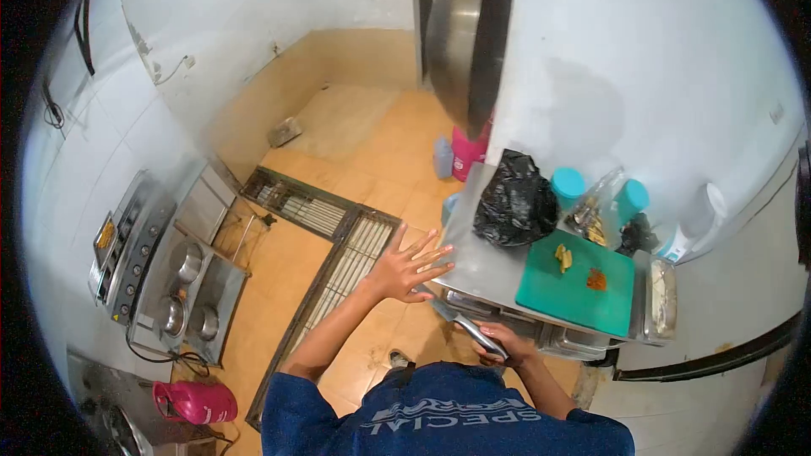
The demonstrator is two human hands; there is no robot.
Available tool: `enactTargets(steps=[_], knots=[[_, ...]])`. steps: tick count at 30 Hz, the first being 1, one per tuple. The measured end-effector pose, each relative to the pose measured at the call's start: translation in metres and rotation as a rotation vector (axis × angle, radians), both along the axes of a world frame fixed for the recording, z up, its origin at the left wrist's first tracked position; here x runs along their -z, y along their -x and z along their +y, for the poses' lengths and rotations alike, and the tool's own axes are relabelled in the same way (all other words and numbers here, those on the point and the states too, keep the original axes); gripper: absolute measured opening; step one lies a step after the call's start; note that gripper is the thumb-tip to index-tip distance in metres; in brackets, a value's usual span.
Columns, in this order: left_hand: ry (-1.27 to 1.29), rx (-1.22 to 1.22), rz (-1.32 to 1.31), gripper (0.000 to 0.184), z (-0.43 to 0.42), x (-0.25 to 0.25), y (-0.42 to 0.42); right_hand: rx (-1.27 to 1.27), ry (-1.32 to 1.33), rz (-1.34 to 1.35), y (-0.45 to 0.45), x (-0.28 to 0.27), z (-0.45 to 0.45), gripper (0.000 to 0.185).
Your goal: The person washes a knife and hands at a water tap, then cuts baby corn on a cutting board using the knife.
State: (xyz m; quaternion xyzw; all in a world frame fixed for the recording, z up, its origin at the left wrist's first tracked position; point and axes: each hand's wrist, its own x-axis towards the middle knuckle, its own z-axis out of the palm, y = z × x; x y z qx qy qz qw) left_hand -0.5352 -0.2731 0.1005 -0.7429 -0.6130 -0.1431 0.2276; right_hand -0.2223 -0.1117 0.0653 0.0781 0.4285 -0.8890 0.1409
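Observation:
My left hand [410, 268] is held out in front of me, its fingers spread and nothing in it. In my right hand [508, 343] is a knife [478, 335], gripped by its silver handle. The blade points up and left, toward my left hand, and is partly hard to make out. Both hands are left of the green cutting board [545, 292], which lies on a metal counter [492, 275]. On the board are a few pale yellow pieces [563, 258] and a small heap of orange-red chopped bits [596, 279].
Behind the board stand a black plastic bag [516, 198], turquoise-lidded containers [568, 183] and a white jug [703, 218]. Metal trays [661, 295] flank it. A floor grate [359, 253], a stove [139, 253] and a pink gas cylinder [196, 403] are to the left.

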Motion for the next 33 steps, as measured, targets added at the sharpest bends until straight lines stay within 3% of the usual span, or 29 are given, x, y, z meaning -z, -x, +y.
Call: enactTargets(steps=[10,14,17,18,20,24,26,29,33], knots=[[-0.022,0.060,-0.079,0.079,0.121,-0.007,-0.136,0.060,0.265,0.002,-0.087,0.012,0.083,0.050],[0.105,0.149,-0.180,0.082,0.161,0.000,-0.185,0.149,0.026,-0.080,-0.114,0.012,0.114,0.051],[0.165,0.116,-0.242,0.085,0.187,0.009,-0.221,0.312,-0.603,0.023,-0.123,-0.006,0.124,0.055],[0.172,0.129,-0.250,0.085,0.195,0.011,-0.229,0.322,-0.598,0.010,-0.126,-0.005,0.127,0.055],[0.125,0.047,-0.284,0.089,0.208,0.016,-0.241,0.598,-1.256,0.438,-0.134,0.002,0.132,0.056],[-0.023,-0.024,-0.304,0.091,0.231,0.022,-0.247,0.457,-1.457,0.174,-0.168,-0.033,0.141,0.057],[0.015,-0.042,-0.300,0.093,0.239,0.025,-0.244,0.473,-1.437,0.156,-0.184,-0.033,0.145,0.057],[-0.096,-0.078,-0.312,0.090,0.259,0.027,-0.231,0.513,-1.734,0.223,-0.205,-0.032,0.152,0.058],[-0.206,-0.115,-0.381,0.083,0.280,0.024,-0.206,0.350,-1.630,0.066,-0.234,-0.056,0.174,0.055]])
